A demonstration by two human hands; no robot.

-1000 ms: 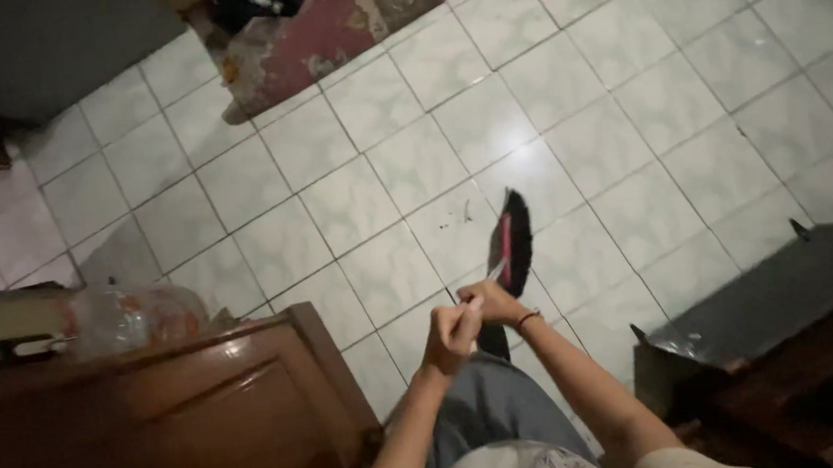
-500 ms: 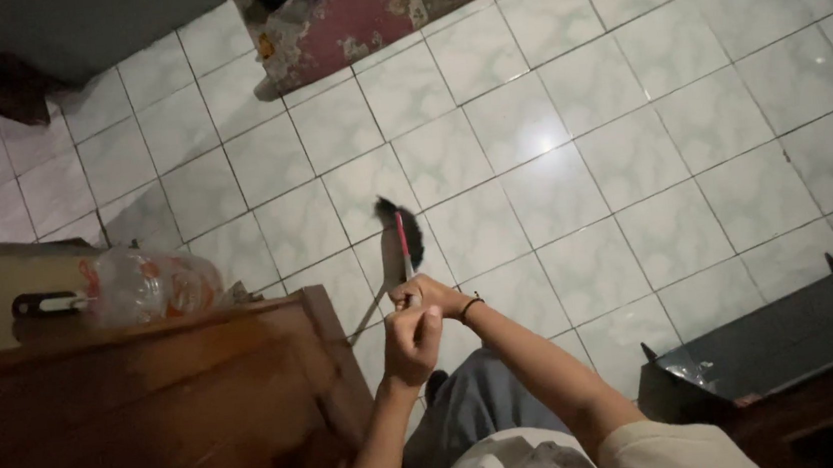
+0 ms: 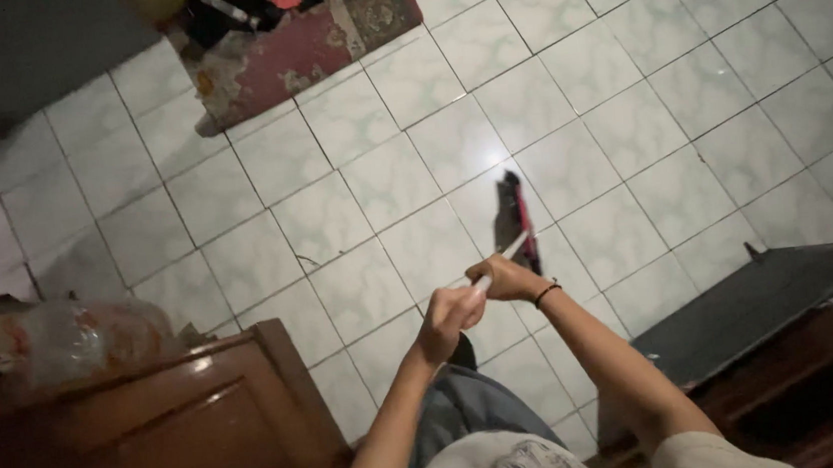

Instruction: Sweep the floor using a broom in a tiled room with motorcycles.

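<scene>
Both hands grip the broom's pale handle — the left hand (image 3: 451, 318) fisted near its end, the right hand (image 3: 506, 278) closed just beyond. The broom (image 3: 519, 217) has its dark bristles on the tiled floor (image 3: 628, 125). A clear plastic bottle (image 3: 84, 338) lies on the wooden cabinet (image 3: 153, 438) — contents unclear.

broom (image 3: 519, 217) on tiled floor (image 3: 627, 115) ahead, wooden cabinet (image 3: 143, 439) at left, rug (image 3: 305, 48) beyond

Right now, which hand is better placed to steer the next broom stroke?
Probably the right hand: it grips the pale broom handle lower, nearer the dark bristle head on the tiled floor. The left hand holds the handle's top end, nearer the body, more a pivot.
</scene>
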